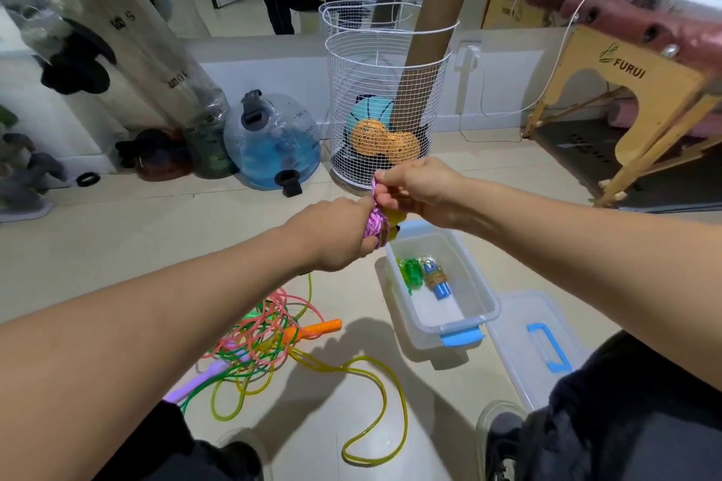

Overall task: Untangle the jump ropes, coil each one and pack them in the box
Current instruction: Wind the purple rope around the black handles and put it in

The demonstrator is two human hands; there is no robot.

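Above the box (441,318), your left hand (336,232) grips the purple rope (374,223) coil w/ yellow handle; right hand (420,187) pinches its loose end. Soft, light cord — hold the wraps tight or they'll slip loose.

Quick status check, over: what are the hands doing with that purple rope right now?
Left hand grips the purple rope coil; right hand pinches its end. Box open, two coiled ropes inside. Tangled ropes on floor still to do.

A coiled purple braided rope (374,221) with a yellow handle (392,222) is held above the clear plastic box (449,318), which holds a green rope bundle (411,273) and a blue-handled one (437,279). Tangled pink, green and yellow ropes (265,340) lie on the floor.
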